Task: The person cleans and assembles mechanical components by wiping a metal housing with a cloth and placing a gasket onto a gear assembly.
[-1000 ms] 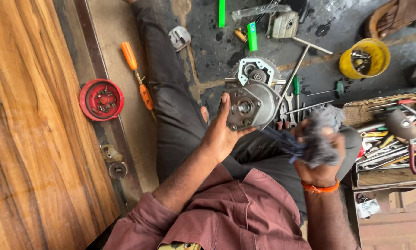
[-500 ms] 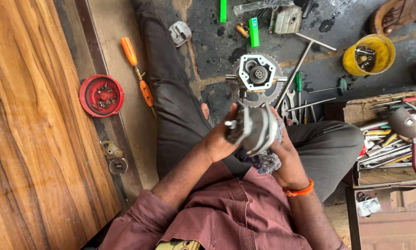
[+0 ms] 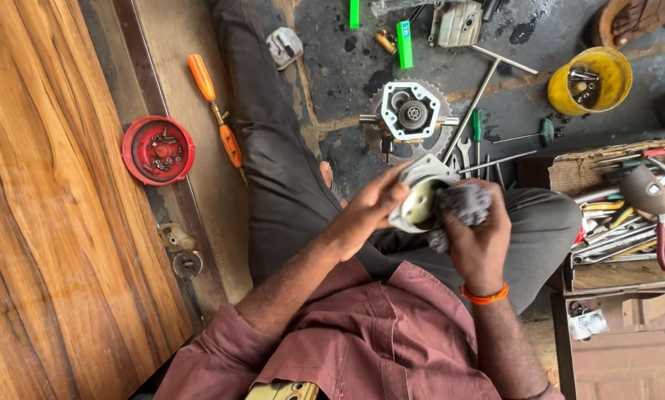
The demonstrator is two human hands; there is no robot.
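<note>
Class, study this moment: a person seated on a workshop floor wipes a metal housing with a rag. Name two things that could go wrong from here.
1. The left hand grips the metal housing only by its rim while the right hand presses the rag in; it might slip and fall.
2. The gear assembly and loose tools lie right below, so a dropped housing could strike them.
</note>
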